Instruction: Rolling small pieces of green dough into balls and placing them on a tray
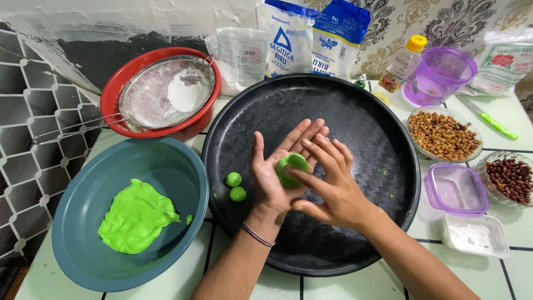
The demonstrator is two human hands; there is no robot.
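Head view: the left hand [272, 175] lies open, palm up, over a round black tray [355, 128], cradling a flattened green dough disc [291, 168]. The right hand's [333, 186] open fingers press it. The dough looks soft, light and sticky, best supported from beneath.

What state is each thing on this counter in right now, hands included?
left hand: open, palm up, dough on it
right hand: fingers pressing the dough
dough piece: flattened
two dough balls: rolled, on the black tray
teal bowl: holds a green dough mass
sieve: floured, resting on the red bowl
oil bottle: capped
purple box: lidded
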